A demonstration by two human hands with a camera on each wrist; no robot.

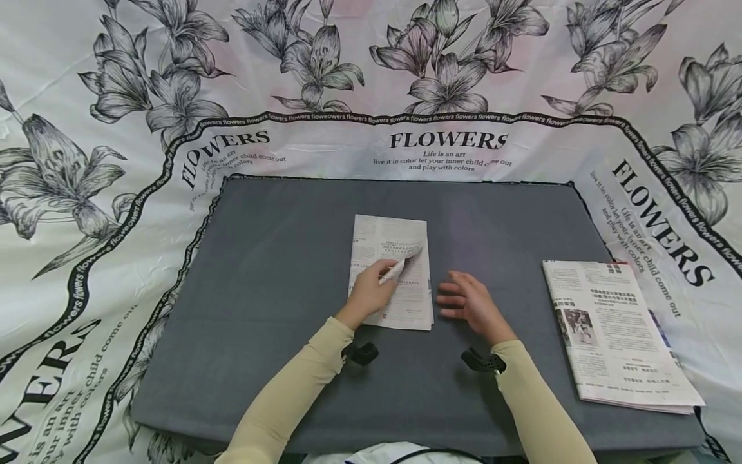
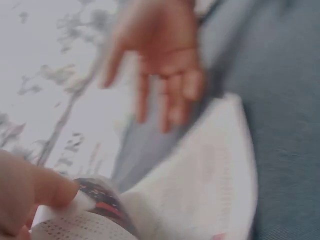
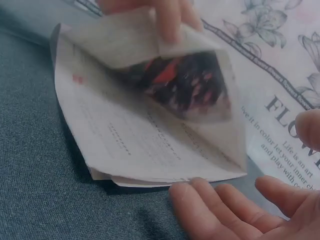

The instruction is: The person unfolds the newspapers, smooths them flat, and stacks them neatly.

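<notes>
A folded newspaper (image 1: 385,232) lies upright on the middle of the grey tabletop. My left hand (image 1: 370,290) pinches a lifted flap of it between thumb and fingers. In the right wrist view the flap (image 3: 220,60) is peeled back and shows a dark picture with red on its underside. Beside the paper's right edge is my right hand (image 1: 472,303), fingers spread loosely, palm turned toward the paper and holding nothing. Its fingertips come close to the paper's folded edge in the right wrist view. The left wrist view is blurred.
A thicker stack of folded newspapers (image 1: 617,335) lies at the table's right edge. The grey tabletop (image 1: 278,258) is framed by a white cloth (image 1: 336,151) printed with flowers and lettering. Both forearms wear pale sleeves with a black wrist strap.
</notes>
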